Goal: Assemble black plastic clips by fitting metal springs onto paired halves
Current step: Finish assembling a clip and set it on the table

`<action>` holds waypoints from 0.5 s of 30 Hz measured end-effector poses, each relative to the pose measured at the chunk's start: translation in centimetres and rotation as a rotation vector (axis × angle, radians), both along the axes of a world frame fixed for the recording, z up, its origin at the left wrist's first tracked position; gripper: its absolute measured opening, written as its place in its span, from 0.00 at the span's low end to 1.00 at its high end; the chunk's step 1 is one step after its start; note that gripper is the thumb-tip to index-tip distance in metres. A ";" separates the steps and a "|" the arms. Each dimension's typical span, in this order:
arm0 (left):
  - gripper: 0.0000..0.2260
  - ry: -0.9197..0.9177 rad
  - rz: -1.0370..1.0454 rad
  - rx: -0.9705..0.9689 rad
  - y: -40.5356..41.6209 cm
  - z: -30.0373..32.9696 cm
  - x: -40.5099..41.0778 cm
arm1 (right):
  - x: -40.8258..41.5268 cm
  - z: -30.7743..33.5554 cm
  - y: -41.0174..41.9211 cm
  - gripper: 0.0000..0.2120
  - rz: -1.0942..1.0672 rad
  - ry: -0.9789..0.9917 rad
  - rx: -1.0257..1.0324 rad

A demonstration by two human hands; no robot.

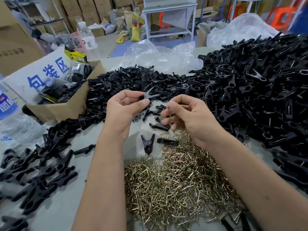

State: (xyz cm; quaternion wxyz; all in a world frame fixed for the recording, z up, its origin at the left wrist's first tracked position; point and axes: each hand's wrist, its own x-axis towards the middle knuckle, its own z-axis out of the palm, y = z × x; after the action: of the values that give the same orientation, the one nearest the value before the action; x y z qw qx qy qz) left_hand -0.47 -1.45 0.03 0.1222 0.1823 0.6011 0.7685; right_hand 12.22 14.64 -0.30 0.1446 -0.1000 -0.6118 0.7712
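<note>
Currently left hand [126, 107] is pinching a paired clip [150, 94]; right hand [186, 114] fingers are curling, probably holding a spring [168, 108], above the worktop [70, 189].

— What can we count on the table [70, 202]?

— We count two hands: the left hand [124, 110] pinching one pair of black halves [149, 95], the right hand [188, 115] with fingers curled, what it holds unclear. One heap of brass-coloured springs [175, 180] lies near, past counting.

— And the black parts?

— We see three heaps: loose halves [133, 80] far, finished clips [258, 89] right, more clips [38, 167] left. One cardboard box [66, 105], one water bottle [87, 39].
</note>
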 end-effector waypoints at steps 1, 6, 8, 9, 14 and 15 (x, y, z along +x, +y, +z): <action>0.12 0.035 -0.041 -0.027 -0.1 0.0 0.1 | 0.0 -0.2 0.2 0.04 -0.039 0.013 -0.021; 0.13 0.116 -0.194 -0.076 -0.1 0.0 0.4 | -0.1 -0.6 1.0 0.10 -0.167 -0.059 0.115; 0.13 0.138 -0.224 -0.105 0.0 0.0 0.4 | 0.0 -0.5 1.1 0.08 -0.187 -0.044 0.110; 0.13 0.151 -0.239 -0.121 0.0 -0.1 0.5 | 0.1 -0.4 1.1 0.07 -0.205 -0.032 0.104; 0.13 0.185 -0.256 -0.154 0.2 -0.4 0.5 | 0.1 0.0 0.9 0.05 -0.227 -0.008 0.022; 0.13 0.184 -0.259 -0.151 0.2 -0.4 0.5 | 0.1 0.0 0.9 0.05 -0.226 -0.006 -0.004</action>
State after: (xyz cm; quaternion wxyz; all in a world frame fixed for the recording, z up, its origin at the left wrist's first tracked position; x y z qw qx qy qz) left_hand 0.04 -1.22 -0.34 0.1781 0.3182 0.6370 0.6791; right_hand 12.36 15.50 -0.29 0.2284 -0.1709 -0.5957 0.7508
